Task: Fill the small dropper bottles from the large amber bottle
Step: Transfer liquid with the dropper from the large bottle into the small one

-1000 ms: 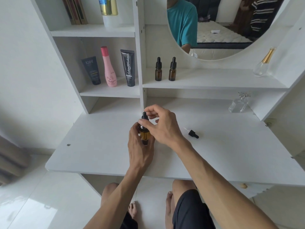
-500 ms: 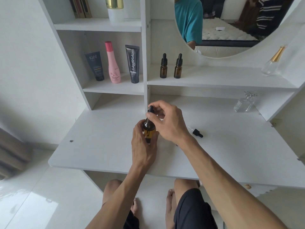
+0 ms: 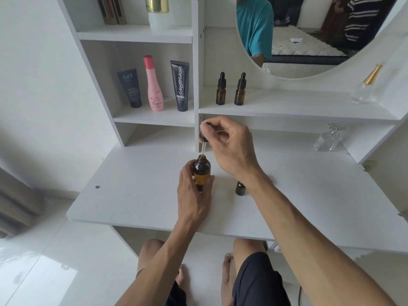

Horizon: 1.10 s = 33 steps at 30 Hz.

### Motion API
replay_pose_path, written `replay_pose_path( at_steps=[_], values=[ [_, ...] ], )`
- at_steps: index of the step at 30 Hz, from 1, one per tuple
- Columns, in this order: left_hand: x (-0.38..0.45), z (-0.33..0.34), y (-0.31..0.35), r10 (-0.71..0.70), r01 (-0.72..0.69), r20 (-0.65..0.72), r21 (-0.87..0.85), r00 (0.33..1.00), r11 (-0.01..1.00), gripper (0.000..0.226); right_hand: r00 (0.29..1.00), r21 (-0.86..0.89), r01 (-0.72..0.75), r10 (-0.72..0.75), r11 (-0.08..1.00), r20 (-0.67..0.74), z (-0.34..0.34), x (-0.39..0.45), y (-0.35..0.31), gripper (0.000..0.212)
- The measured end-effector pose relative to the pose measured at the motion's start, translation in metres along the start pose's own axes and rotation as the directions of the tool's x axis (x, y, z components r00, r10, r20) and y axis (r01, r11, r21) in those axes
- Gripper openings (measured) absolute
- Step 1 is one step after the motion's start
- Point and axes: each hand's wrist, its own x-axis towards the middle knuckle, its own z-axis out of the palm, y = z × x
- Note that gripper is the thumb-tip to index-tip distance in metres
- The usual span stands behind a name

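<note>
Open desk at nine o'clock; obstacles crowding twelve and three.
White desktop (image 3: 136, 195) is lying bare left of the large amber bottle (image 3: 201, 171); shelf divider (image 3: 197, 85) is standing right behind it, a small open bottle (image 3: 240, 188) sitting under the right forearm.

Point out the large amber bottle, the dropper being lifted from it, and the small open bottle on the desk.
large amber bottle (image 3: 201, 171), head view, on its shoulder.
dropper (image 3: 203, 148), head view, on the glass tube.
small open bottle (image 3: 240, 188), head view, on its body.
</note>
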Motion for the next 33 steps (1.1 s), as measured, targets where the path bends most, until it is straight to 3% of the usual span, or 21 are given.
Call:
replay_pose_path(
  at_steps=[8, 19, 25, 33],
  values=[
    [-0.001, 0.0, 0.002, 0.003, -0.003, 0.011, -0.013, 1.0, 1.0, 0.046, 1.0, -0.128, -0.009, 0.01, 0.992, 0.006, 0.005, -0.004, 0.008, 0.018],
    [-0.002, -0.002, 0.006, 0.03, -0.03, 0.023, -0.001, 0.999, 1.0, 0.048, 0.996, -0.174, -0.077, 0.083, 0.982, 0.029, 0.012, -0.013, 0.024, 0.017],
    [-0.002, -0.002, 0.006, 0.012, -0.011, 0.028, -0.022, 1.0, 1.0, 0.046, 0.997, -0.131, -0.079, 0.082, 0.988, 0.016, 0.01, -0.012, 0.019, 0.016],
    [0.0, -0.001, 0.0, 0.002, -0.002, 0.022, -0.008, 1.0, 1.0, 0.047, 0.996, 0.058, -0.085, 0.086, 0.995, -0.017, 0.001, -0.003, 0.005, 0.015]
  ],
)
